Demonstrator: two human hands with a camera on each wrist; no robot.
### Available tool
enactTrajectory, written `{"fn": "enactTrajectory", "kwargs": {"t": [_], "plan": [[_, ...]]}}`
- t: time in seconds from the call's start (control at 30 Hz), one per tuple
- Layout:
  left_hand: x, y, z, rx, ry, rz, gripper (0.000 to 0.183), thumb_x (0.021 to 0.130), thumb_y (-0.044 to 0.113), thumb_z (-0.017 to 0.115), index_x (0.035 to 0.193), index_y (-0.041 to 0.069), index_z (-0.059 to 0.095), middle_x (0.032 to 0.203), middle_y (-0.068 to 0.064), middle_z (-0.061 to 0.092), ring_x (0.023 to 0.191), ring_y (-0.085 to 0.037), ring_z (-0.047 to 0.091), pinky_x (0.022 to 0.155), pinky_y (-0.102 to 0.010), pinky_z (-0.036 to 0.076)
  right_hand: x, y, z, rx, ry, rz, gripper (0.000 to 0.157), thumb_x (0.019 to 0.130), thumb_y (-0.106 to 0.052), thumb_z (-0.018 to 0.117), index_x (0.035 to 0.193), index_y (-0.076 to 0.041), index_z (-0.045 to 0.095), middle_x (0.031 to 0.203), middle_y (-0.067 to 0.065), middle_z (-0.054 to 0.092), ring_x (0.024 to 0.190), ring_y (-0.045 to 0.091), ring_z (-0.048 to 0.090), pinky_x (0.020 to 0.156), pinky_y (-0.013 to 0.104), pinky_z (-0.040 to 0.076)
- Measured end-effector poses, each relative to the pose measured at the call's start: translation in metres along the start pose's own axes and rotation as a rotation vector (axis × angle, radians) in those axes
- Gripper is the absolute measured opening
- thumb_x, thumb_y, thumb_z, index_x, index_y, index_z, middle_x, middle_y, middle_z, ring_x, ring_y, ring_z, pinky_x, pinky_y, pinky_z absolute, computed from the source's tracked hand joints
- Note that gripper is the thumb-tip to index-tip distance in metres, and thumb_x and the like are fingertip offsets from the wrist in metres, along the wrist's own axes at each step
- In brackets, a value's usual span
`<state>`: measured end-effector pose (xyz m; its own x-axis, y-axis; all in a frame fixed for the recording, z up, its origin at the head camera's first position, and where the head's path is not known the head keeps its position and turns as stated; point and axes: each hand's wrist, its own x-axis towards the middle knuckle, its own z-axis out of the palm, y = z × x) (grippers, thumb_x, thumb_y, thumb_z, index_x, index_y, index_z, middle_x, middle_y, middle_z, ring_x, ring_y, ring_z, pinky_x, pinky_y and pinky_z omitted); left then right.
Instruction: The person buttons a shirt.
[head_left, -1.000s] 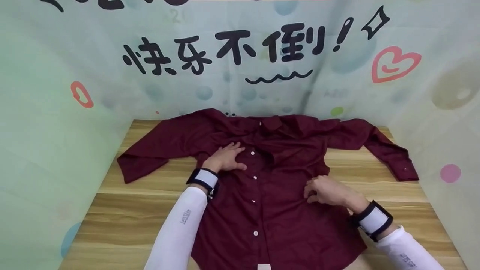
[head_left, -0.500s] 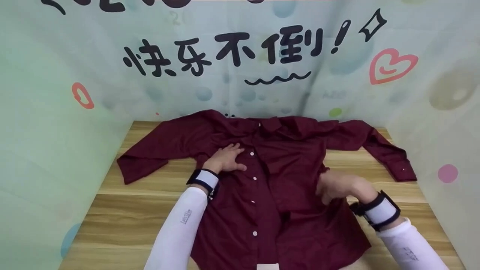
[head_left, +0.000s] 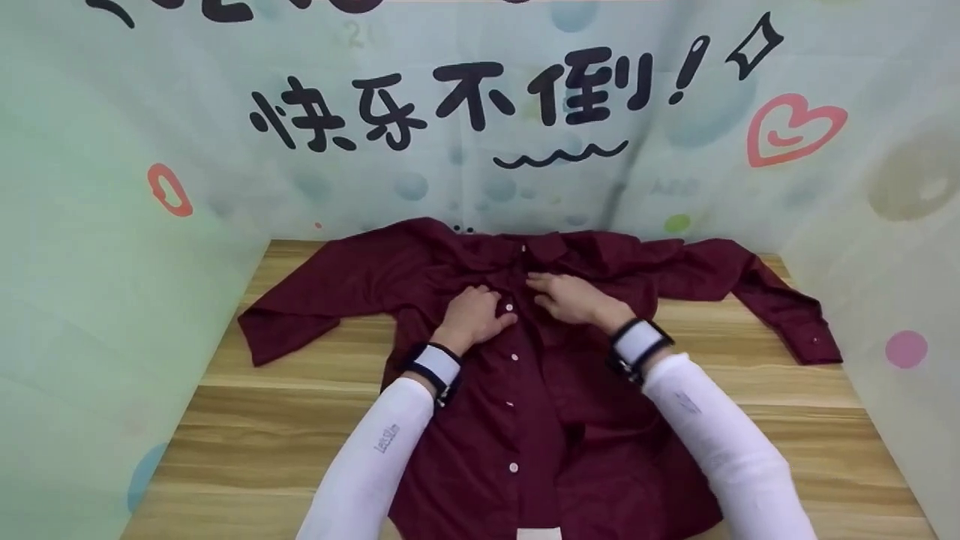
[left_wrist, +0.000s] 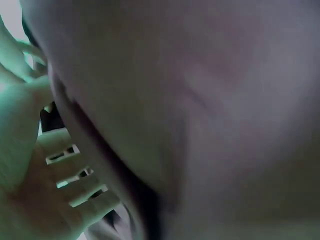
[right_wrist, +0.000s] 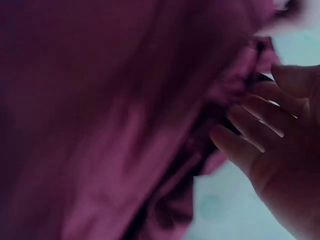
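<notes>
A dark red button-up shirt (head_left: 525, 390) lies spread out, collar (head_left: 544, 247) at the back and sleeves out to both sides. White buttons (head_left: 514, 357) run down its front placket. My left hand (head_left: 474, 316) rests on the chest just left of the top visible buttons; the left wrist view shows its fingers (left_wrist: 75, 167) extended against the cloth. Just below the collar, right of the placket, is my right hand (head_left: 574, 298), fingertips at the shirt front. Its fingers (right_wrist: 262, 117) look loosely extended beside the fabric in the right wrist view.
The shirt lies on a wood-grain table (head_left: 262, 427). A printed cloth backdrop (head_left: 412, 187) stands behind it and on both sides. The right sleeve's cuff (head_left: 817, 345) reaches the table's right edge. A pale tab (head_left: 538, 533) shows at the hem.
My right hand has left the shirt's right side and moved up and inward to below the collar. The right front panel has shifted right. My left hand has shifted slightly right.
</notes>
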<state>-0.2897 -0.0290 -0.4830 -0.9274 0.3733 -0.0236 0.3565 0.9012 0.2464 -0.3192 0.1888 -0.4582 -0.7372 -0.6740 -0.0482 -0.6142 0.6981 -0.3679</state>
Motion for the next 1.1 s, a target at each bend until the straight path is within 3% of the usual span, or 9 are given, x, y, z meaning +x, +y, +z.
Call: {"fn": "enactTrajectory", "kwargs": {"t": [0.23,0.43,0.6,0.83,1.1], "plan": [[0.009,0.018,0.005,0.012,0.14,-0.005,0.035,0.099,0.034,0.066,0.104,0.0,0.076,0.117,-0.019,0.066,0.109,-0.038,0.062,0.089,-0.046,0.056,0.03,0.012,0.013,-0.001,-0.028,0.094,0.057,0.103,-0.005,0.049,0.157,0.002,0.032,0.161,0.025,0.032,0.144,0.039,0.039,0.117,0.048,0.034],[0.012,0.014,0.016,0.117,0.247,0.056,0.015,0.093,0.014,0.069,0.09,0.003,0.078,0.098,-0.015,0.07,0.092,-0.034,0.067,0.078,-0.042,0.059,0.037,0.015,0.022,-0.038,-0.05,0.127,0.062,0.102,-0.005,0.047,0.16,0.002,0.025,0.158,0.028,0.036,0.142,0.043,0.039,0.117,0.051,0.033],[0.008,0.007,0.014,0.047,0.284,0.093,0.011,0.087,0.004,0.068,0.078,0.001,0.074,0.085,-0.015,0.07,0.081,-0.035,0.07,0.071,-0.043,0.059,0.038,0.017,0.024,-0.043,-0.064,0.153,0.061,0.103,-0.008,0.047,0.16,-0.001,0.026,0.157,0.027,0.037,0.143,0.042,0.039,0.118,0.05,0.031],[-0.008,-0.008,-0.005,-0.044,0.26,0.092,0.011,0.087,0.003,0.066,0.081,0.001,0.075,0.084,-0.016,0.069,0.082,-0.037,0.069,0.074,-0.046,0.058,0.038,0.018,0.024,-0.034,-0.079,0.192,0.059,0.105,-0.013,0.048,0.158,0.002,0.029,0.156,0.029,0.038,0.143,0.043,0.037,0.118,0.051,0.031],[-0.022,-0.02,-0.018,-0.124,0.302,0.098,0.014,0.09,0.004,0.067,0.098,0.001,0.079,0.093,-0.013,0.071,0.091,-0.036,0.069,0.081,-0.045,0.057,0.036,0.018,0.02,0.018,-0.123,0.226,0.056,0.106,-0.014,0.045,0.157,0.005,0.03,0.158,0.029,0.034,0.147,0.041,0.031,0.12,0.048,0.027]]}}
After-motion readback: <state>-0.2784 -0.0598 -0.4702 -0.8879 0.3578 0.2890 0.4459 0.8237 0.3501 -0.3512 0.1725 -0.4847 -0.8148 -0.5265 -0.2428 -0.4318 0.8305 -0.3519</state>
